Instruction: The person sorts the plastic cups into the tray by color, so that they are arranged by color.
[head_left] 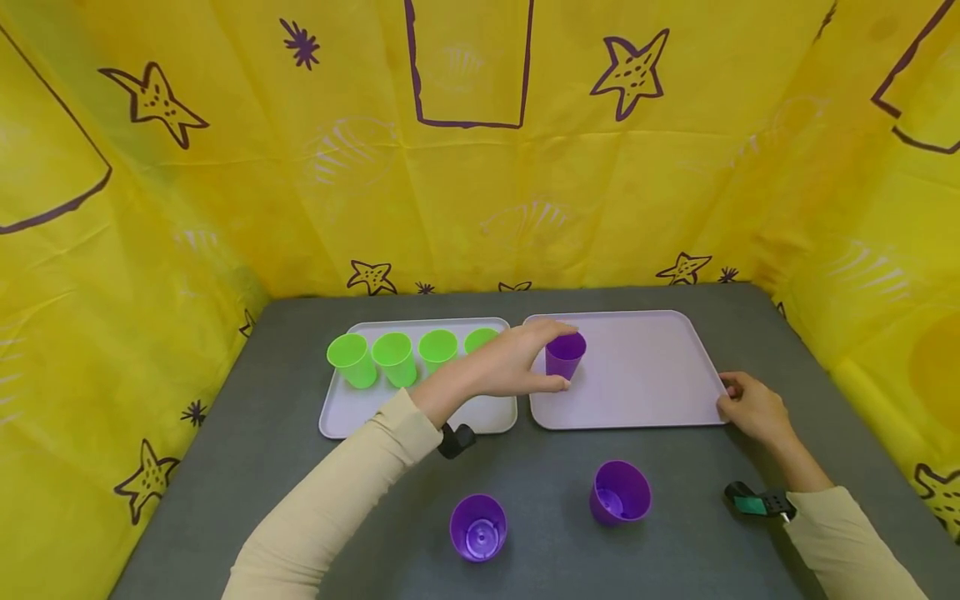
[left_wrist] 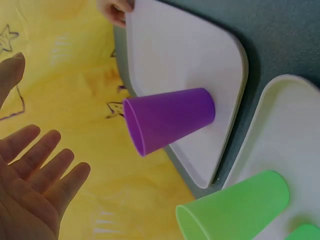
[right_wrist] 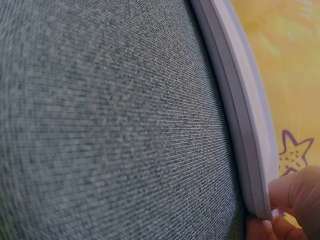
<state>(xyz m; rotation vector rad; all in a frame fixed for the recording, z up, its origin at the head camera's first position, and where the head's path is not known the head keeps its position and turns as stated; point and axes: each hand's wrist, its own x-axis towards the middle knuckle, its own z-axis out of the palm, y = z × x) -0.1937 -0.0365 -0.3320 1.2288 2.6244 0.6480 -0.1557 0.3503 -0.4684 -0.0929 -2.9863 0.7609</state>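
Note:
A purple cup (head_left: 562, 360) stands upright at the left end of the right-hand pale tray (head_left: 645, 375). Over that end my left hand (head_left: 513, 360) reaches with thumb and fingers spread, apart from the cup in the left wrist view, where the palm (left_wrist: 30, 200) shows bare. My right hand (head_left: 756, 410) pinches the tray's near right corner; the right wrist view has the thumb (right_wrist: 295, 192) on the rim and fingers below it. Two more purple cups, one at centre (head_left: 478, 528) and one farther right (head_left: 620, 493), stand on the table in front.
Several green cups (head_left: 394, 358) stand in a row on the left pale tray (head_left: 341, 417), one partly behind my left hand. A narrow gap separates the two trays. Yellow patterned cloth (head_left: 450, 208) walls the dark grey table (head_left: 300, 350) at the back and sides.

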